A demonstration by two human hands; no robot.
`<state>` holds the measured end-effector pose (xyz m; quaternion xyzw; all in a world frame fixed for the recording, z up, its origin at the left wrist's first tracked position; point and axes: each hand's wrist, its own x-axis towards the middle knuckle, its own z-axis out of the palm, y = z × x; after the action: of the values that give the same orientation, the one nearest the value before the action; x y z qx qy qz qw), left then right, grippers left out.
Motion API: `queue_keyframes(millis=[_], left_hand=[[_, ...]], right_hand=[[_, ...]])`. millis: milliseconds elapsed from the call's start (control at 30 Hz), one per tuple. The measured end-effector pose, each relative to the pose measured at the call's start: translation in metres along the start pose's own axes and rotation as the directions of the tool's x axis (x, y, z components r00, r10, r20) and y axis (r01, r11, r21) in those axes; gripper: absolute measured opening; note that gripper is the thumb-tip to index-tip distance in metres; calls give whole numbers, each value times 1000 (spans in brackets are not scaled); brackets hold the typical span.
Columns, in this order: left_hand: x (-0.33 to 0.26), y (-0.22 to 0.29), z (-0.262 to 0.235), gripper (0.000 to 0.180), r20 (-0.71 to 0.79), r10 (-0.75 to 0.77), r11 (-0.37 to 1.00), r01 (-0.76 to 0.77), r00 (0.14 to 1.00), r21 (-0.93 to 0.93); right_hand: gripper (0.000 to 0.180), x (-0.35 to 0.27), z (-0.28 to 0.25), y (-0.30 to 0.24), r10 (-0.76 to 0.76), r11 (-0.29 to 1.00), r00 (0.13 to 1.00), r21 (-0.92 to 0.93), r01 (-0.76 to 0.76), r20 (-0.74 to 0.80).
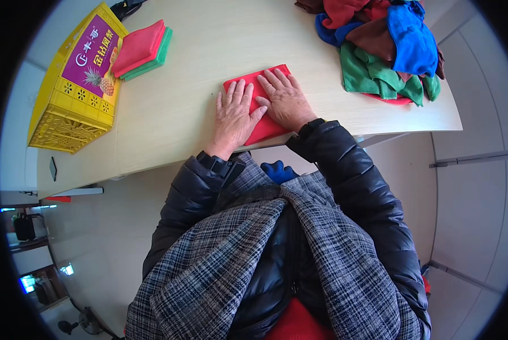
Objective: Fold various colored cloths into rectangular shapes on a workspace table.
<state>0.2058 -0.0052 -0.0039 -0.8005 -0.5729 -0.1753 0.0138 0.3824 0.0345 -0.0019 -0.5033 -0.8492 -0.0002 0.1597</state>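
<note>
A folded red cloth (258, 131) lies flat near the table's front edge. My left hand (233, 118) rests palm down over its left side, fingers stretched out and pointing away from me. Over the right side lies my right hand (288, 102), also flat, its fingers slightly spread toward the cloth's far edge. The two thumbs come close together at the middle. Both hands press on the cloth without gripping it, and they hide much of its surface.
A yellow plastic crate (75, 107) stands at the left of the table (220, 34). Beside it are a folded red cloth (139, 48) and green cloth (162, 56), stacked. A loose heap of blue, green, red and brown cloths (378, 51) fills the far right corner.
</note>
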Motion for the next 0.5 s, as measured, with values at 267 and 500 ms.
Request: queue_keyframes(millis=[267,500], left_hand=[[-7,-1,-2,76,14,1,1000,-1,1000,17],[-18,-3,-6,77,-6,-8,1000,8,1000,10]], right_hand=[[63,-4,-6,4,70,998,997,-8,-70,-11],[65,-6,-10,4,116,993,993,-23,-116,10]])
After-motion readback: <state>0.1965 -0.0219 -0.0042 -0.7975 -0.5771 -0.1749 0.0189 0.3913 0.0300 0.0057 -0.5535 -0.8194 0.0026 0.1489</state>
